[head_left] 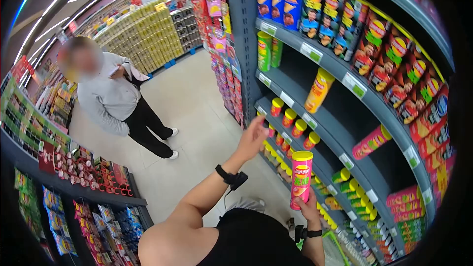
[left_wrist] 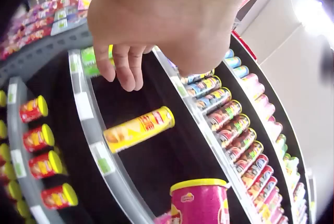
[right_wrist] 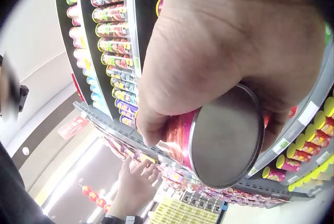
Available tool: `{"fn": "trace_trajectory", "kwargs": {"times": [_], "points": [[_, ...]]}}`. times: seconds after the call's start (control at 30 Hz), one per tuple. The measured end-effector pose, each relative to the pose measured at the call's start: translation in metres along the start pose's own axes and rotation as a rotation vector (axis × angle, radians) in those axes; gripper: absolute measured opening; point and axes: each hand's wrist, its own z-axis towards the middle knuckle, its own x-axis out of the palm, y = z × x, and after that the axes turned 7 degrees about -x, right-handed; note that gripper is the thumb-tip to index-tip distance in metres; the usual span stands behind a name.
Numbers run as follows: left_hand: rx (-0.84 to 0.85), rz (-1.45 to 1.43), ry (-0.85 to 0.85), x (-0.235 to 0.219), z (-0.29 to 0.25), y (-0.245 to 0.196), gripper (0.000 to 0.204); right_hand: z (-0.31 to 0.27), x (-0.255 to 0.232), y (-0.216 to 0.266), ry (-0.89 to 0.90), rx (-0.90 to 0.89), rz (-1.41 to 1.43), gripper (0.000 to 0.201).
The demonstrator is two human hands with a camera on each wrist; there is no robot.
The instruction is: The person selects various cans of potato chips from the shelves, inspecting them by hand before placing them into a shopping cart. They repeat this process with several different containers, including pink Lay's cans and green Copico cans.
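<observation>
A pink can with a yellow lid (head_left: 301,180) stands roughly upright in the right hand (head_left: 309,208), which grips it near its base. In the right wrist view the can's metal bottom (right_wrist: 227,136) faces the camera, with the right hand (right_wrist: 224,51) wrapped round its side. The left hand (head_left: 253,138) is raised before the shelves, empty, fingers slightly bent. Beyond its fingers in the left wrist view lies a yellow can (left_wrist: 140,129) on a shelf, apart from the left hand (left_wrist: 156,31). The same yellow can (head_left: 319,90) leans on the middle shelf in the head view.
Rows of dark and red cans (head_left: 379,54) fill the upper shelf. Green cans (head_left: 264,51) stand at the middle shelf's left end, and a pink can (head_left: 372,142) lies farther right. A person in a grey top (head_left: 111,88) stands in the aisle; snack racks (head_left: 88,177) are at left.
</observation>
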Motion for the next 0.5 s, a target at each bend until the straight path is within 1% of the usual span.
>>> {"fn": "trace_trajectory", "kwargs": {"times": [0.03, 0.1, 0.13, 0.17, 0.23, 0.27, 0.37, 0.4, 0.47, 0.5], "points": [[-0.01, 0.067, 0.084, -0.006, -0.006, -0.002, 0.056, 0.01, 0.006, 0.004, 0.018, 0.012, 0.003, 0.06], [0.055, 0.301, 0.217, 0.005, -0.022, -0.012, 0.056, 0.028, 0.016, 0.006, 0.055, 0.038, 0.012, 0.059], [0.159, 0.356, 0.223, 0.016, -0.029, -0.016, 0.055, 0.034, 0.015, -0.009, 0.084, 0.021, -0.033, 0.058], [0.256, 0.409, 0.228, 0.028, -0.035, -0.016, 0.054, 0.039, 0.017, -0.011, 0.101, -0.001, -0.074, 0.058], [0.15, 0.227, 0.21, 0.047, -0.043, -0.01, 0.049, 0.049, 0.025, -0.016, 0.154, -0.039, -0.154, 0.058], [0.097, 0.141, 0.194, 0.048, -0.044, -0.006, 0.047, 0.049, 0.026, -0.022, 0.168, -0.042, -0.135, 0.062], [-0.029, 0.102, 0.217, 0.043, -0.041, 0.007, 0.042, 0.041, 0.038, -0.011, 0.125, 0.05, 0.006, 0.068], [-0.068, 0.124, 0.243, 0.042, -0.039, 0.013, 0.036, 0.04, 0.034, -0.017, 0.145, 0.002, -0.118, 0.071], [-0.013, 0.173, 0.267, 0.04, -0.04, 0.027, 0.033, 0.032, 0.027, -0.021, 0.16, 0.035, -0.171, 0.073], [0.016, 0.198, 0.283, 0.04, -0.042, 0.023, 0.032, 0.027, 0.027, -0.016, 0.163, 0.05, -0.197, 0.073]]}}
